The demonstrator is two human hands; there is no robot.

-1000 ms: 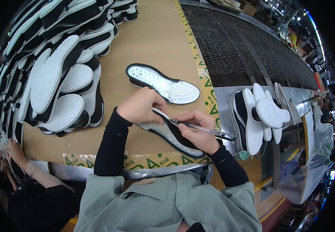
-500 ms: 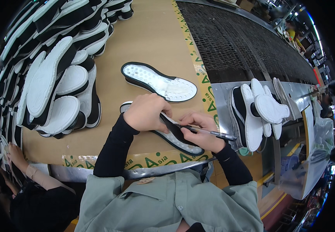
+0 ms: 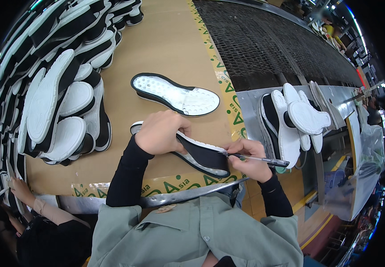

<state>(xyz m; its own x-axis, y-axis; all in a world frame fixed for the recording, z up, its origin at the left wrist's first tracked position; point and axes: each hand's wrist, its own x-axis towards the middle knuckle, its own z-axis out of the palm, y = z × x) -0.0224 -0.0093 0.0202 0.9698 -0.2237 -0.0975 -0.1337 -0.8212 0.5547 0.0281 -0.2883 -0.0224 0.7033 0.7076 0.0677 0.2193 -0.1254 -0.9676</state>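
A black and white shoe sole (image 3: 203,153) is tilted up on its side, its black sidewall facing me. My left hand (image 3: 160,133) is closed on its left part, the thumb on the near side. In my right hand (image 3: 251,159) is a slim clear pen (image 3: 263,160), pinched by the fingers. The pen's tip is at the right end of the sole, where the white rim meets the black wall; whether it touches, I cannot tell. Partly hidden beneath lies another sole (image 3: 136,128). Farther off, a third sole (image 3: 192,100) rests with its dimpled white inside up.
Large stacks of white and black soles (image 3: 45,102) fill the left side. On a metal ledge (image 3: 251,104) at the right sits another pile of soles (image 3: 306,116). A dark mesh conveyor (image 3: 272,44) runs beyond. Another person's hand (image 3: 22,190) handles soles at lower left.
The sole in my left hand has tipped so that more of its black sidewall shows. My right hand and the pen have moved right, to the sole's end.
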